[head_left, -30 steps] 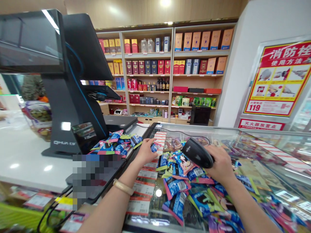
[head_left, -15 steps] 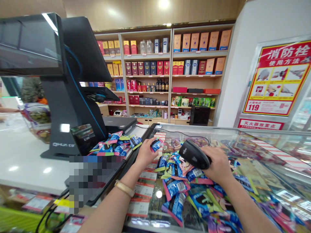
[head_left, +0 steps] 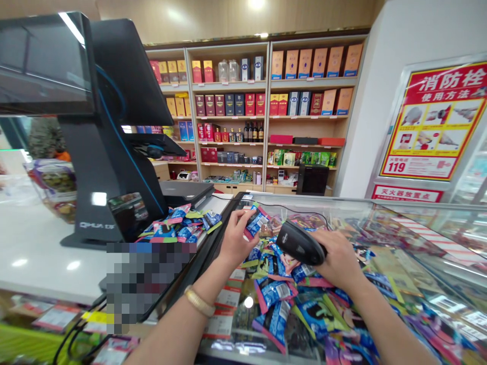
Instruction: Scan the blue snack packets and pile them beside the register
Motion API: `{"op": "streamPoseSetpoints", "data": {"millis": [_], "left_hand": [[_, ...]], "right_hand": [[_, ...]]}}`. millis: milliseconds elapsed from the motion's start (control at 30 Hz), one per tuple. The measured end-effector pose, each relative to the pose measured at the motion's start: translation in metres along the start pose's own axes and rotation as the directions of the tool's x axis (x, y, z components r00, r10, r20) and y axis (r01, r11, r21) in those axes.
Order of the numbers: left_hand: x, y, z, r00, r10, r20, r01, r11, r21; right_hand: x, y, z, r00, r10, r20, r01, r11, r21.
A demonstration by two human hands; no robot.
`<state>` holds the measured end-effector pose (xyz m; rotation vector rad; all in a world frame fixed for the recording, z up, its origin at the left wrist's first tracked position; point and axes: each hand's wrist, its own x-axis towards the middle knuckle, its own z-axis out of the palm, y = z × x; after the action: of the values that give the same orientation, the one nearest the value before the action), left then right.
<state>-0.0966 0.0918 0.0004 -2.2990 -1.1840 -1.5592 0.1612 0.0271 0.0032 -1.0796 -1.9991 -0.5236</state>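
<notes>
Between the fingers of my left hand (head_left: 238,237) is a small blue snack packet (head_left: 257,221) with pink and green edges, its printed label turned toward the scanner. My right hand (head_left: 338,256) is wrapped around a black handheld barcode scanner (head_left: 300,244), whose head points left at the packet, a short gap apart. Below both hands, a loose heap of similar snack packets (head_left: 276,291) lies on the glass counter (head_left: 243,317). A smaller pile of packets (head_left: 178,225) sits to the left, beside the register stand.
A dark point-of-sale terminal (head_left: 110,167) stands on the white counter (head_left: 34,253) at left, with a clear bag of snacks (head_left: 57,187) behind it. Shelves of boxed goods (head_left: 228,105) line the back wall. A red fire-hydrant sign (head_left: 437,121) hangs at right.
My left hand has moved slightly right and up, turning the packet so more of its label faces the scanner. The scanner has shifted slightly left toward it.
</notes>
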Motion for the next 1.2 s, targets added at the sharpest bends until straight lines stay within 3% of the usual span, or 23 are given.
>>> {"op": "streamPoseSetpoints", "data": {"millis": [200, 300, 400, 500, 600, 733, 833, 967, 1100, 1200], "left_hand": [[0.002, 0.005, -0.002, 0.998, -0.058, 0.024, 0.058, 0.998, -0.018], [0.002, 0.005, 0.003, 0.994, -0.098, 0.055, 0.104, 0.988, -0.115], [-0.003, 0.002, 0.012, 0.962, -0.178, 0.206, 0.225, 0.946, -0.233], [-0.010, -0.001, 0.021, 0.895, -0.168, 0.413, 0.301, 0.911, -0.283], [-0.014, -0.005, 0.026, 0.861, -0.139, 0.490, 0.309, 0.907, -0.286], [-0.008, -0.019, 0.022, 0.901, -0.260, 0.347, 0.325, 0.935, -0.142], [0.000, -0.036, 0.009, 0.904, -0.382, 0.191, 0.361, 0.922, 0.138], [0.005, -0.057, -0.003, 0.848, -0.529, 0.044, 0.422, 0.722, 0.548], [0.004, -0.068, 0.003, 0.790, -0.609, 0.066, 0.409, 0.604, 0.685], [0.004, -0.071, 0.009, 0.721, -0.688, 0.083, 0.412, 0.522, 0.746]], "right_hand": [[0.000, 0.002, 0.001, 1.000, 0.005, -0.009, -0.005, 1.000, -0.013], [-0.001, 0.005, 0.001, 0.999, 0.010, -0.050, -0.011, 1.000, -0.023], [-0.001, 0.008, 0.001, 0.996, 0.011, -0.089, -0.014, 0.999, -0.040], [-0.002, 0.010, 0.001, 0.993, 0.007, -0.117, -0.013, 0.999, -0.051], [-0.002, 0.009, 0.001, 0.993, -0.001, -0.120, -0.006, 0.998, -0.055], [-0.002, 0.008, 0.001, 0.993, 0.006, -0.121, -0.013, 0.998, -0.060], [-0.002, 0.008, 0.001, 0.993, -0.001, -0.120, -0.006, 0.998, -0.055], [-0.002, 0.008, 0.001, 0.993, -0.009, -0.118, 0.002, 0.998, -0.062], [-0.003, 0.008, 0.002, 0.993, -0.016, -0.121, 0.009, 0.998, -0.058], [-0.004, 0.008, 0.003, 0.992, -0.043, -0.118, 0.037, 0.998, -0.050]]}}
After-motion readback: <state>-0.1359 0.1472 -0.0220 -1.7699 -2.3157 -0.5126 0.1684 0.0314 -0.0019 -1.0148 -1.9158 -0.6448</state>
